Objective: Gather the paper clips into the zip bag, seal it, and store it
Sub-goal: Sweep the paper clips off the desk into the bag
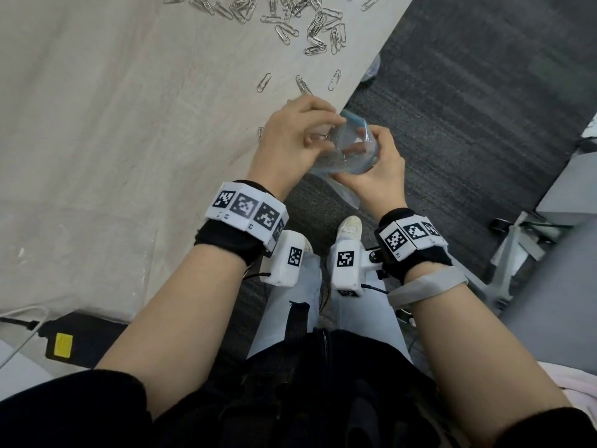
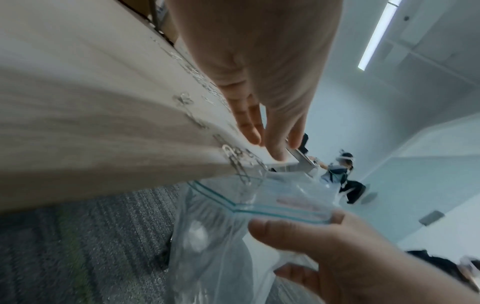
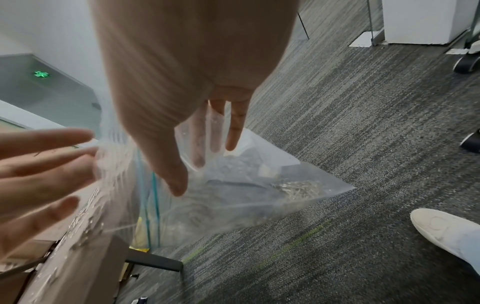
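A heap of silver paper clips (image 1: 290,17) lies at the far side of the cloth-covered table (image 1: 97,124); a few strays (image 1: 264,82) lie nearer. My left hand (image 1: 290,140) sits at the table's edge with fingers (image 2: 259,123) straight, touching the cloth beside several clips (image 2: 236,164) at the brink. Just below the edge hangs the clear zip bag (image 1: 350,147), its blue-striped mouth open. My right hand (image 1: 381,169) grips the bag's rim, thumb (image 3: 168,164) outside and fingers inside. Several clips (image 3: 296,188) lie in the bag's bottom corner.
Grey carpet (image 1: 452,108) lies below the bag, with my white shoe (image 1: 350,227) on it. A black box with a yellow label (image 1: 63,344) sits near the table's near corner. A wheeled chair base (image 1: 504,227) stands at the right. Another person (image 2: 342,181) is far off.
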Motion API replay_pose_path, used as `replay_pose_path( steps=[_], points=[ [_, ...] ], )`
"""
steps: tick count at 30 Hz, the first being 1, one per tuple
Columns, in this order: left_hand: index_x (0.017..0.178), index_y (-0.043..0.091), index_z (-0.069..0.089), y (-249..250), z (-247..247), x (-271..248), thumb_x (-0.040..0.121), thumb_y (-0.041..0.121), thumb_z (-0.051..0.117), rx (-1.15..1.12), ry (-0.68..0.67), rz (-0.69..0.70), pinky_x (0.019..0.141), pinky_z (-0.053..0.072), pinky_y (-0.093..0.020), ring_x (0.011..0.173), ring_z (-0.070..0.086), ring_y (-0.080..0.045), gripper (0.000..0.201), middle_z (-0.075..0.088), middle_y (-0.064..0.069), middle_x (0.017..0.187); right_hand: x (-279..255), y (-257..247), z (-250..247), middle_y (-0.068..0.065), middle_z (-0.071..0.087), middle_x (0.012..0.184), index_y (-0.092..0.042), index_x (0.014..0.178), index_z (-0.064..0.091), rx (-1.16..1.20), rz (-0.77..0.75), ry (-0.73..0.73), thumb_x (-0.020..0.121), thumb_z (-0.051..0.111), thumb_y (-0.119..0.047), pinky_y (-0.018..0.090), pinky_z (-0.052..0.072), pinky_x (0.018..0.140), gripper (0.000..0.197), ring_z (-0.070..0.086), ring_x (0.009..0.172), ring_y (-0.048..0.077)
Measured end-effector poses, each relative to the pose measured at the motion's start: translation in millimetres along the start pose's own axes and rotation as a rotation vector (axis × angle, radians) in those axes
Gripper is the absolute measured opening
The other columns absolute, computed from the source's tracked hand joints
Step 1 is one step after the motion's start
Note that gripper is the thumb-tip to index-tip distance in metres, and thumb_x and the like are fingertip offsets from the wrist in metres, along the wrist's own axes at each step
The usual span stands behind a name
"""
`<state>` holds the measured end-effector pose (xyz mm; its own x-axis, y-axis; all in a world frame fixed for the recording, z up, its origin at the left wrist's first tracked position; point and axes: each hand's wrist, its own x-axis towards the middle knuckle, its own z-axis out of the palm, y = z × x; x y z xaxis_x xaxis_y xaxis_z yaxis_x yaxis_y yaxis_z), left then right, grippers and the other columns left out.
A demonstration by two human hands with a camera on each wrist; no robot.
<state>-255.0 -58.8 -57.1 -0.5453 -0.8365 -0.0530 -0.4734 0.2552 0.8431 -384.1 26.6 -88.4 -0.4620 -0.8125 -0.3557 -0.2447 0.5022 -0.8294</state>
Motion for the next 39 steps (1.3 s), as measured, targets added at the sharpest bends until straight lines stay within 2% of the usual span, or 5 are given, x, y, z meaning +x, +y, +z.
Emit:
replay_pose_path(
  steps=[6,14,23,34,39],
  points=[
    [0.105,0.014,0.067,-18.9,-33.9,-4.8,0.079,0.013,0.066,0.067,0.321,-0.159,0.086,0.039,-0.005,0.102,0.051,-0.012,0.026,0.057,-0.004,0.111,0.1,4.8,2.9,-0.004,0.068,0.098,-0.025,0.112,0.051,-0.015,-0.002,-0.008,0.056,0.085,-0.040,0.039,0.054,0.086,0.067,0.065,0.094,0.015],
    [0.117,0.018,0.060,-25.9,-57.9,-19.2,0.046,0.037,0.087,0.167,-0.019,-0.253,0.070,0.040,-0.002,0.076,0.046,-0.003,0.078,0.050,0.002,0.103,-1.1,5.4,3.9,-0.005,0.070,0.095,-0.028,0.109,0.049,-0.007,-0.006,-0.015,0.053,0.081,-0.043,0.040,0.054,0.086,0.066,0.066,0.093,0.015],
    [0.098,0.011,0.067,-11.8,-26.0,-15.3,0.059,0.024,0.085,0.139,0.008,-0.201,0.073,0.055,-0.032,0.072,0.059,-0.016,0.044,0.061,-0.007,0.093,-2.4,8.9,4.7,-0.004,0.071,0.097,-0.023,0.113,0.051,-0.007,-0.031,-0.019,0.054,0.082,-0.045,0.020,0.049,0.079,0.070,0.066,0.093,0.011],
    [0.097,0.008,0.071,5.1,-4.1,-2.4,0.069,0.001,0.075,0.100,-0.136,-0.045,0.074,0.052,-0.023,0.074,0.056,-0.008,0.029,0.066,-0.006,0.093,-2.6,8.9,5.6,-0.004,0.070,0.097,-0.025,0.111,0.051,0.016,-0.006,-0.001,0.057,0.085,-0.037,0.042,0.054,0.086,0.065,0.066,0.093,0.014],
    [0.096,0.011,0.071,-0.9,-14.7,3.1,0.077,0.000,0.061,0.022,0.134,-0.041,0.075,0.055,-0.036,0.090,0.060,-0.019,0.024,0.065,-0.004,0.100,-0.1,10.9,6.2,-0.003,0.070,0.097,-0.025,0.110,0.052,0.023,-0.005,0.002,0.056,0.086,-0.037,0.044,0.054,0.085,0.065,0.067,0.093,0.015]
  ],
)
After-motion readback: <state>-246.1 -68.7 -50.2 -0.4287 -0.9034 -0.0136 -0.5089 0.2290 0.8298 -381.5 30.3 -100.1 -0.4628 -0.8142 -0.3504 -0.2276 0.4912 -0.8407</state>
